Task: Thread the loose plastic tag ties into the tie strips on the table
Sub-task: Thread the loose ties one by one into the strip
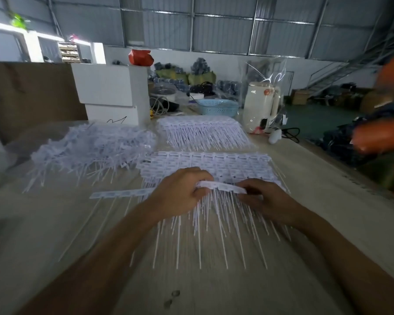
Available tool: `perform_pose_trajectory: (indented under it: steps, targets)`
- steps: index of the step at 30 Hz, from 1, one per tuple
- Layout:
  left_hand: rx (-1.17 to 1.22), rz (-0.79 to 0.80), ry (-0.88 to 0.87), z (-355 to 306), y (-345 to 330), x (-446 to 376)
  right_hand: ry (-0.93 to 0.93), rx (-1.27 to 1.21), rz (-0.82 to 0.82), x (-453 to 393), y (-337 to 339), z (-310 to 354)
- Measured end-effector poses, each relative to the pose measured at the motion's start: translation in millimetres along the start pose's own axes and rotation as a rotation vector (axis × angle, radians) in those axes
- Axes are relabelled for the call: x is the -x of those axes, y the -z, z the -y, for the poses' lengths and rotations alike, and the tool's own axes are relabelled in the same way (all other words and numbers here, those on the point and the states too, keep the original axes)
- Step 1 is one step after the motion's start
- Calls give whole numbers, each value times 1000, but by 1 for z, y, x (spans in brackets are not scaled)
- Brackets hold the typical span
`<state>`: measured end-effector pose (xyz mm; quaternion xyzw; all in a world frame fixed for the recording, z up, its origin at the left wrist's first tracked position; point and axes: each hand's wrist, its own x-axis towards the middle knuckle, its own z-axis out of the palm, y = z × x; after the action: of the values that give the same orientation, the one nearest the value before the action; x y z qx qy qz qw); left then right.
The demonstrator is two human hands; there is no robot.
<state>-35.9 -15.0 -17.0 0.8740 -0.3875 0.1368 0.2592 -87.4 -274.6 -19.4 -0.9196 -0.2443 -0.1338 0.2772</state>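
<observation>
Bare bench (55,223) lies near and left; both hands, left hand (178,196) and right hand (266,201), have fingers curled round one tie strip (221,187), its ends pinched.

The room is a big hall with grey metal wall panels (223,23) across the top of the frame. A bright window strip (0,25) shines at the upper left. The lower wall (232,62) is white. At the right, a metal staircase (334,71) rises above a dark green floor (316,119). A pale wooden table (55,223) fills the lower part, with brown cardboard (30,96) standing at the left.
</observation>
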Motion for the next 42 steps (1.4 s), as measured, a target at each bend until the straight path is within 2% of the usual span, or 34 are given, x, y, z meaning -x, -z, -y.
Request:
perform_pose_trajectory:
  steps: [4, 8, 11, 14, 18, 21, 25, 28, 31, 38, 42]
  targets:
    - [-118, -125, 11, -6, -7, 18, -61, -155, -24, -6, -8, 7]
    - [-189, -212, -1, -24, -12, 19, -125, -446, -42, -7, -16, 21]
    - [-275, -227, -8, -28, -18, 17, -258, -730, -75, -6, -21, 30]
    - [-278, -283, -11, -29, -18, 19, -377, -871, -109, -7, -27, 38]
    - [-347, -353, -11, -31, -19, 19, -527, -1080, -49, -9, -22, 41]
    - [-346, -394, -2, -34, -21, 18, -565, -1156, 13, -9, -16, 40]
    - [-344, -403, 20, -35, -21, 20, -561, -1035, -19, -6, -20, 40]
    - [-353, -365, 22, -34, -21, 22, -397, -808, -98, -5, -22, 41]
    - [-263, -320, 39, -33, -21, 23, -196, -512, -156, -5, -22, 45]
    - [-82, -247, 108, -29, -23, 20, -128, -459, -123, -5, -20, 40]
    - [59, -214, 175, -25, -27, 19, 36, -217, -180, -3, -20, 40]
